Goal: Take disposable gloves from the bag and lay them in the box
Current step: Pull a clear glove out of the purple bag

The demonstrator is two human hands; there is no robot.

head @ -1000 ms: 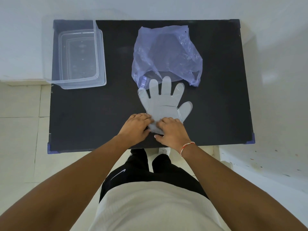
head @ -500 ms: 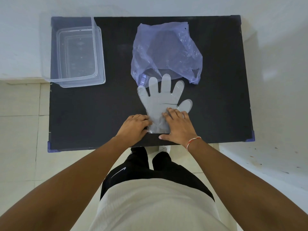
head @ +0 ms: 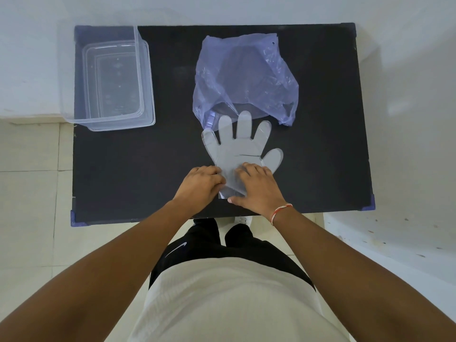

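A thin, clear disposable glove (head: 240,150) lies flat on the black table (head: 123,174), fingers pointing toward the purple plastic bag (head: 244,77) just beyond it. My left hand (head: 201,185) has its fingers curled on the glove's cuff at the left side. My right hand (head: 259,190) presses flat on the cuff and lower palm, fingers spread. The cuff is partly hidden under both hands. The clear plastic box (head: 116,82) stands at the table's far left corner with nothing visible inside.
The table's near edge runs just behind my wrists, with purple corner caps (head: 369,204). A white wall borders the far side. Tiled floor lies left and right of the table.
My right hand slid up over the glove's palm, then drew back a little toward the cuff. The left hand stayed on the cuff. The glove has barely moved.
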